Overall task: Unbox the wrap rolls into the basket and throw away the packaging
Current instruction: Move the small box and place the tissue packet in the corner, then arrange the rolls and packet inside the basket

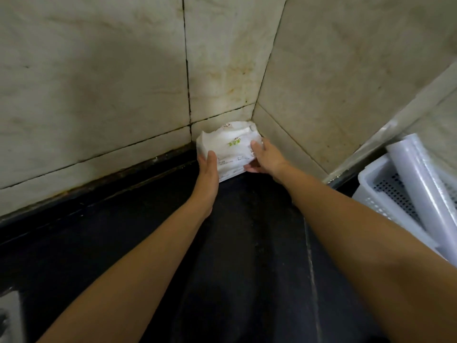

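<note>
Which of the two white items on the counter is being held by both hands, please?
The white package in the tiled corner: the left hand and right hand grip its sides. The white basket at the right, holding wrap rolls, is untouched.

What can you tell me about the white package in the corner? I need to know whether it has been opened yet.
The white package looks like soft, crinkled plastic film with a small green logo and lines of fine print too small to read. It sits on the dark countertop, pushed into the corner where two tiled walls meet. Its top edge is rumpled and uneven; whether it is torn open cannot be told. The left hand grips its left side and the right hand its right side.
</note>
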Demonstrator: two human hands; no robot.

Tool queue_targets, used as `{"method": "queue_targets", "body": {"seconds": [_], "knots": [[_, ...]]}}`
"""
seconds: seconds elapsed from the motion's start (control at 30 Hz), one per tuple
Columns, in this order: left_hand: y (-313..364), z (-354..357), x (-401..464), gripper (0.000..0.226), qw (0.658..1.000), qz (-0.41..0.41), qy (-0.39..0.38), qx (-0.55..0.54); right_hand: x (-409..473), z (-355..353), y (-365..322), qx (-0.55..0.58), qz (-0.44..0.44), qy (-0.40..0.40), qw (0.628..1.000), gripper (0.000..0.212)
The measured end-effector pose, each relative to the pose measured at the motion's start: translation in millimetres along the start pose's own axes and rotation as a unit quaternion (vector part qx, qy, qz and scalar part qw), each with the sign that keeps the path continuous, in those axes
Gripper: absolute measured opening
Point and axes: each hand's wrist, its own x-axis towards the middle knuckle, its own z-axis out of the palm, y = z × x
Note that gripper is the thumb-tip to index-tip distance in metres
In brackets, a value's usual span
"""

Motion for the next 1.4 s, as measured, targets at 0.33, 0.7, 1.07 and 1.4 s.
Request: {"method": "queue_targets", "body": {"seconds": [0.33, 0.7, 1.07, 1.4], "knots": [[-5.3, 97.8, -106.6, 0.055, 0.93, 0.314, -0.004, 0.193, -147.9, -146.0, 59.7, -0.004, -0.168, 0.123, 0.978, 0.028], [-38.6, 261.2, -119.3, 0.025, 0.853, 0.38, -0.186, 0.307, -144.5, -304.1, 141.7, -0.431, 0.031, 0.082, 0.898, 0.036], [-46.0, 347.4, -32.0, 0.031, 0.817, 0.248, -0.202, 0.481, -123.2, -312.5, 150.6, -0.395, 0.025, 0.067, 0.916, 0.041], [-45.4, 384.7, 10.2, 0.048, 0.711, 0.12, -0.372, 0.585, -181.6, -378.5, 123.7, -0.388, 0.042, 0.082, 0.917, 0.006]]}}
